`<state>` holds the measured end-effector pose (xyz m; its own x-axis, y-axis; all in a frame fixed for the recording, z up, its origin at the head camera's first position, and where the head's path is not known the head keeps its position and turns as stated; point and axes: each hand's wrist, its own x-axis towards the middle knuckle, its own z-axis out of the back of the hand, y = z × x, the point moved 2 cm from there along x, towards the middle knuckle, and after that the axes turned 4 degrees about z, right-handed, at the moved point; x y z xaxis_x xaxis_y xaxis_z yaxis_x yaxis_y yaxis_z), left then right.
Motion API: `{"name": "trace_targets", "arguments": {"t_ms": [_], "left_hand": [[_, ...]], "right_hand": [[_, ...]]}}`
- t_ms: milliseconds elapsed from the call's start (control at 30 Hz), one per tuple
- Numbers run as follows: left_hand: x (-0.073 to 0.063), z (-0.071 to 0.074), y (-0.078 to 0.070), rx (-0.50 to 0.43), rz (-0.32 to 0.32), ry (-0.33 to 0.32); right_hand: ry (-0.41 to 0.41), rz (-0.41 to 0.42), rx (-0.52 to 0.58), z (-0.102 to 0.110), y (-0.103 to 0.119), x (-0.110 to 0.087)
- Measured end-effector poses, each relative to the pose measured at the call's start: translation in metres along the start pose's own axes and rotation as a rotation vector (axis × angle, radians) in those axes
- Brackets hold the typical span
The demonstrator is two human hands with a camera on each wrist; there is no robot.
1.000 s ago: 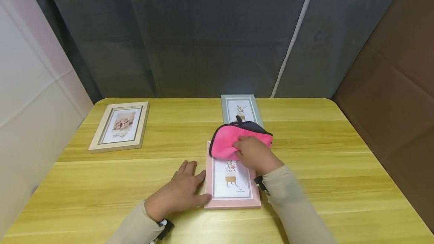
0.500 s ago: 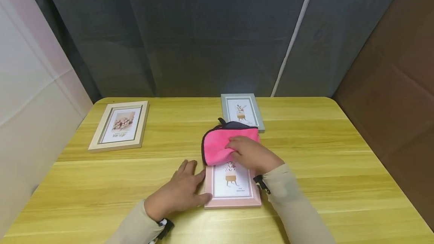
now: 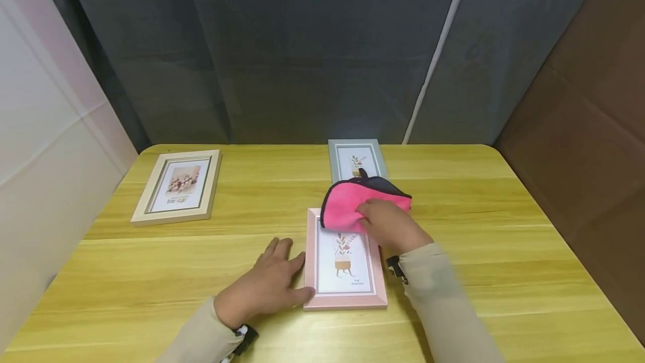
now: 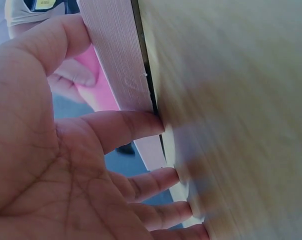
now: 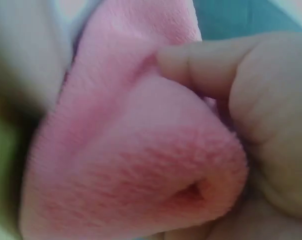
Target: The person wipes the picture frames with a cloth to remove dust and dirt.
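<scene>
A pink picture frame (image 3: 347, 302) lies face up before me, showing a print of a potted plant. My left hand (image 3: 268, 284) rests at its left side, fingers spread on the table and thumb at the lower left corner. In the left wrist view, the thumb and forefinger touch the frame's side (image 4: 116, 60). With my right hand (image 3: 393, 226) I hold a pink cloth (image 3: 342, 206) with black edging and a dark underside over the frame's top end. The right wrist view has the thumb pressing into the bunched fluffy cloth (image 5: 131, 125); most other fingers are hidden.
A grey-blue picture frame (image 3: 335, 164) lies at the table's far edge, its lower part hidden by the cloth. Far left lies a cream picture frame (image 3: 214, 184). A dark curtain (image 3: 322, 49) hangs behind the wooden table (image 3: 484, 273).
My right hand has swept the cloth left across the pink frame's upper part, then back right and slightly away from me. My left hand keeps its place.
</scene>
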<state>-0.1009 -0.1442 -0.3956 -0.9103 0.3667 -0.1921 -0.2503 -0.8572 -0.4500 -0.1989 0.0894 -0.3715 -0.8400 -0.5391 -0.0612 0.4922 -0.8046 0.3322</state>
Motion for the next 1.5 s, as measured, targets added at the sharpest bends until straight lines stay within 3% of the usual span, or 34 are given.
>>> {"name": "trace_targets", "arguments": {"t_ms": [200,300,433,667,833,967,1133,1333,1500], "left_hand": [[0.001,0.001,0.000,-0.005,-0.017,-0.007],[0.002,0.001,0.000,-0.010,-0.020,-0.008],[0.001,0.001,0.000,0.002,-0.018,-0.005],[-0.001,0.000,0.000,-0.003,-0.001,0.000],[0.000,-0.001,0.001,-0.001,-0.005,-0.003],[0.001,-0.001,0.001,0.003,-0.008,-0.007],[0.001,-0.001,0.001,0.003,-0.014,-0.013],[0.000,-0.002,0.002,0.011,-0.034,-0.028],[0.003,-0.002,0.001,0.016,-0.052,-0.048]], "right_hand": [[-0.040,0.226,0.003,-0.013,0.034,0.009],[-0.028,0.258,0.049,-0.013,0.040,0.009],[-0.012,0.188,0.082,-0.009,0.035,0.006],[-0.008,-0.048,0.068,0.007,0.002,-0.005],[0.000,-0.121,0.065,0.013,-0.014,-0.011],[-0.004,-0.102,0.028,0.008,-0.009,-0.006],[-0.061,-0.026,-0.043,-0.003,0.015,0.002],[-0.084,0.116,0.029,-0.015,0.039,0.007],[-0.046,0.148,0.110,-0.010,0.040,0.004]]}}
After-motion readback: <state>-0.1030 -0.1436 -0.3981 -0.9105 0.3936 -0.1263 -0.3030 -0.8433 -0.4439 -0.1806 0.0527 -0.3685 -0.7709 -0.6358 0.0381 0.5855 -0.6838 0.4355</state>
